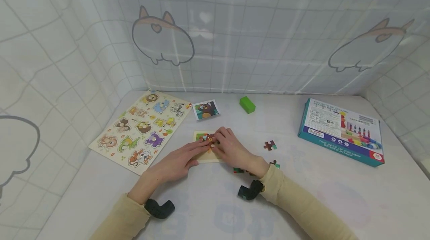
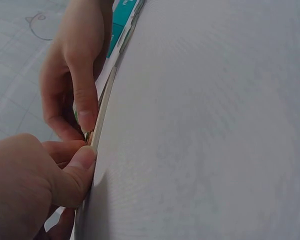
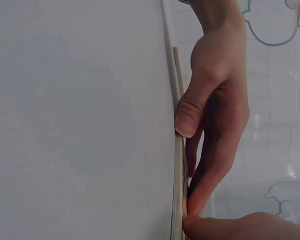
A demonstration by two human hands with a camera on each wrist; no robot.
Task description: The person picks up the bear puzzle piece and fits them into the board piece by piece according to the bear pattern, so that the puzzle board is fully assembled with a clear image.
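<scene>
A small pale wooden puzzle board lies in front of the person, with jigsaw pieces of a brown bear in its upper part. My left hand rests at the board's left side, index finger stretched onto the pieces. In the left wrist view the left thumb touches the board's near edge. From the right, my right hand bends its fingers over the board and pinches a puzzle piece, mostly hidden. One loose puzzle piece lies to the right; several more, partly covered, lie by the right wrist.
A bear picture card and a green block lie behind the puzzle board. To the left is a large animal peg board. A teal and white box lies at the right. A tiled-pattern curtain closes the back.
</scene>
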